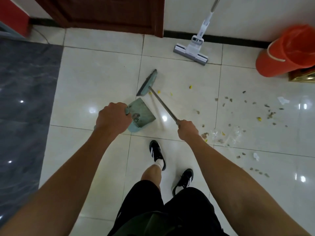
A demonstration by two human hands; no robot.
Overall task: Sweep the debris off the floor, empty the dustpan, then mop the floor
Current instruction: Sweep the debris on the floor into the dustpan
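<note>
The dustpan (142, 114) and broom head (147, 83) were pale teal. The floor (95, 79) was white tile, the mop (191, 50) white and grey, the bin (286, 53) orange, the shoes (156, 153) black with white stripes.

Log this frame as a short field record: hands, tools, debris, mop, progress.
left hand: left hand grips dustpan handle
right hand: right hand grips broom handle
debris: debris scattered on tiles right of broom
dustpan contents: a few bits
mop: mop leans against the wall, untouched
bin: orange bin at right
progress: sweeping unfinished
</note>
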